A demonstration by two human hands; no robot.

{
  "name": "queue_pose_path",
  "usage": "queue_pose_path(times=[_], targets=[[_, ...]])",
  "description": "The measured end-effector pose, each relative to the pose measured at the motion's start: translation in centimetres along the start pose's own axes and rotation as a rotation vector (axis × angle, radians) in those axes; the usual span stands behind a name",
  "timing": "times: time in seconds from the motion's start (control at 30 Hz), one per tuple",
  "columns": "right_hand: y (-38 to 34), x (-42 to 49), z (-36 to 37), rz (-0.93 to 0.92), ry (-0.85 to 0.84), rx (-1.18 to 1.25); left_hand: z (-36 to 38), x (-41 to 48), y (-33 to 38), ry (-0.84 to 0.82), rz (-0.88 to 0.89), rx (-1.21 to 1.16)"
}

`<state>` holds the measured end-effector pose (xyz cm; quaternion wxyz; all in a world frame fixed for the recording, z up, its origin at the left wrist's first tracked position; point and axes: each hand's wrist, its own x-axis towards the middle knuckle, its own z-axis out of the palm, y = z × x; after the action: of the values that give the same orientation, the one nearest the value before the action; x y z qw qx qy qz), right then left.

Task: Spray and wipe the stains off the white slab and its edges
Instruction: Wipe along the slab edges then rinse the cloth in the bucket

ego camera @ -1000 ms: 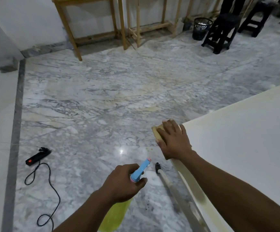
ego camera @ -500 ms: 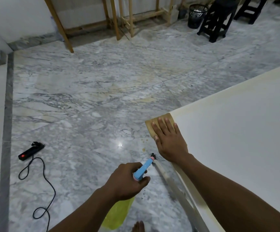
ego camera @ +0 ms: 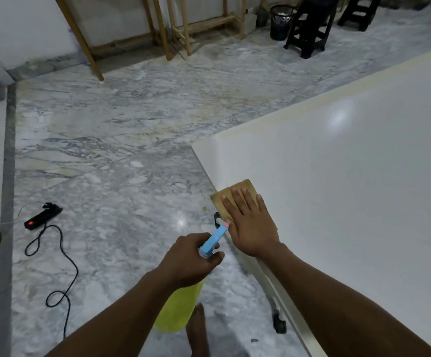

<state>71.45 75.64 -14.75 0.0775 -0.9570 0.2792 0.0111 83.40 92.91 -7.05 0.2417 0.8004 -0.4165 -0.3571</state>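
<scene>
The white slab [ego camera: 350, 189] fills the right side, its near-left edge running down toward me, with yellowish staining along the far edge. My right hand [ego camera: 250, 225] lies flat on a tan cloth [ego camera: 237, 195] pressed against the slab's left edge, a little below the corner. My left hand [ego camera: 188, 261] grips a spray bottle [ego camera: 213, 240] with a blue nozzle and a yellow-green body [ego camera: 178, 310], held just left of the slab edge, nozzle pointing toward the cloth.
Marble floor [ego camera: 119, 150] spreads to the left. A black power strip with a cord [ego camera: 43, 216] lies at left. Wooden frames [ego camera: 162, 29], a black bin [ego camera: 281, 21] and black stools [ego camera: 309, 34] stand at the back. A caster [ego camera: 278, 323] sits under the slab edge. My bare foot [ego camera: 197, 328] is below.
My right hand has slid the cloth from the slab's corner back along the left edge toward me. The view has shifted, showing more of the slab. The left hand still holds the bottle.
</scene>
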Motion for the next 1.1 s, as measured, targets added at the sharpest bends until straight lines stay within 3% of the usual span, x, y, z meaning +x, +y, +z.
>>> queue_pose_path(times=[0.47, 0.8, 0.87, 0.9, 1.03, 1.1], targets=[[1.4, -30.6, 1.2, 0.021, 0.037, -0.030, 13.4, -13.3, 6.3, 0.031, 0.037, 0.014], [1.0, -43.2, 2.3, -0.031, -0.004, 0.016, 16.5, -18.4, 8.7, -0.003, 0.022, 0.035], [1.3, -44.9, 1.2, -0.007, 0.008, 0.260, 16.0, -18.8, 8.7, -0.002, 0.015, 0.022], [0.9, -45.3, -0.9, 0.092, 0.006, 0.483, 15.4, -18.9, 8.7, 0.006, 0.013, 0.017], [0.9, -41.2, -9.8, 0.809, 0.124, 1.574, 11.9, -18.6, 8.5, 0.032, 0.001, -0.010], [1.4, -37.0, -12.9, 0.912, 0.093, 2.118, 9.8, -17.8, 8.3, 0.038, 0.003, -0.004]])
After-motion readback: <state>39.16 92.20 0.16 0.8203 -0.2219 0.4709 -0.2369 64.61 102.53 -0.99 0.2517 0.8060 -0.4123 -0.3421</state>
